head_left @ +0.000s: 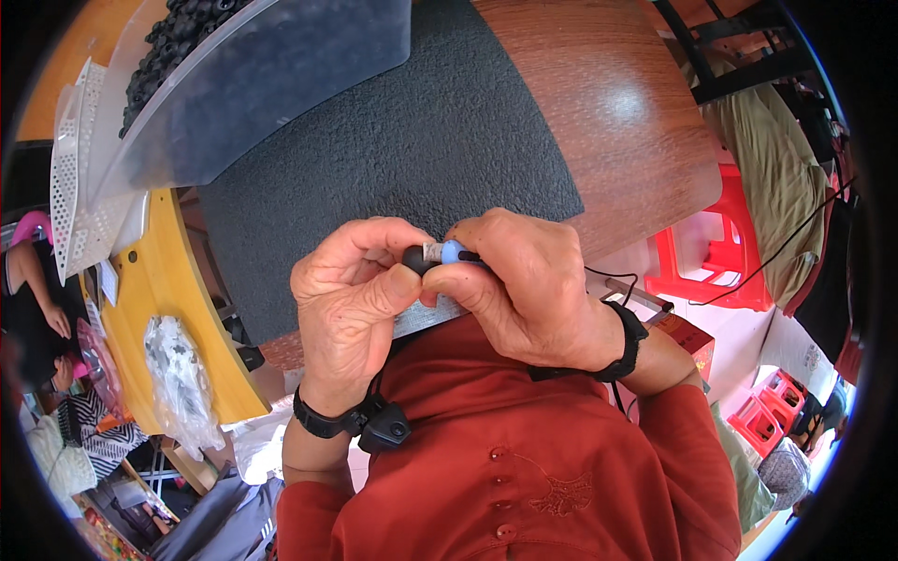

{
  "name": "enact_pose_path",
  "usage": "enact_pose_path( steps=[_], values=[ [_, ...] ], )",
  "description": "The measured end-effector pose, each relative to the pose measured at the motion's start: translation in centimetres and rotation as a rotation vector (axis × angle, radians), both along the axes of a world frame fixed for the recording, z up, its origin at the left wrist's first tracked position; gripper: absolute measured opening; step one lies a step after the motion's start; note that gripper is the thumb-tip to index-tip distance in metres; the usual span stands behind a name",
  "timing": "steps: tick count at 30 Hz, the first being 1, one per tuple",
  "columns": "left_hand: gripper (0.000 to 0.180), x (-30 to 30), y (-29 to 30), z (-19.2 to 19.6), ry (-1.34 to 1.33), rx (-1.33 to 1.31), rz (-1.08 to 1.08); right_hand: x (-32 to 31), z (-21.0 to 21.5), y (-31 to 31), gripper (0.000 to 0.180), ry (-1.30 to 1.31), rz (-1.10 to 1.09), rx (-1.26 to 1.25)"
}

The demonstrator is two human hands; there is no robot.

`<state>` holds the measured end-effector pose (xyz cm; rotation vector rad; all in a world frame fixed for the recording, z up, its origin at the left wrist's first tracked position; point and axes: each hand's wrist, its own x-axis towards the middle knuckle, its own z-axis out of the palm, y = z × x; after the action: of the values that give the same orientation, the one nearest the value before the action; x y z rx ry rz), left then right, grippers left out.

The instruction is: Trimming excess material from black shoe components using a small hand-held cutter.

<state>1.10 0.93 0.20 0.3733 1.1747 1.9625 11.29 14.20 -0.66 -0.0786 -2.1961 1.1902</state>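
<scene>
Both hands meet in front of my chest, over the near edge of a black textured mat. Between the thumb and fingers of my left hand is a small rounded black piece, perhaps rubber. My right hand pinches a small rod-like piece with a blue band, a silvery section and a black end. Its silvery end touches the black piece or goes into it; I cannot tell which. Part of each piece is hidden by my fingers.
A translucent plastic bin stands at the far left, with many small black parts in it. Beside it is a white perforated basket. A plastic bag lies on a yellow table. Red stools stand at right. Another person's hand shows far left.
</scene>
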Motion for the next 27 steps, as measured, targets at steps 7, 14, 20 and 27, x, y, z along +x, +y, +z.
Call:
enact_pose_path(
  steps=[7, 14, 20, 27],
  values=[
    [0.030, 0.1, 0.0, -0.4, 0.012, 0.018, 0.016, 0.0, 0.4, 0.3, 0.020, -0.017, 0.008, -0.044],
    [0.031, -0.1, 0.2, -0.5, 0.003, 0.012, 0.003, 0.0, -0.1, 0.1, 0.021, -0.045, -0.029, 0.037],
    [0.022, -0.3, -0.1, -0.3, 0.006, -0.075, 0.010, -0.3, 1.1, 0.5, 0.017, -0.056, -0.006, 0.091],
    [0.018, 0.5, 1.0, 0.5, 0.696, -0.308, 0.044, 0.3, 2.0, 0.7, 0.018, -0.262, 0.009, -0.404]
  ],
)
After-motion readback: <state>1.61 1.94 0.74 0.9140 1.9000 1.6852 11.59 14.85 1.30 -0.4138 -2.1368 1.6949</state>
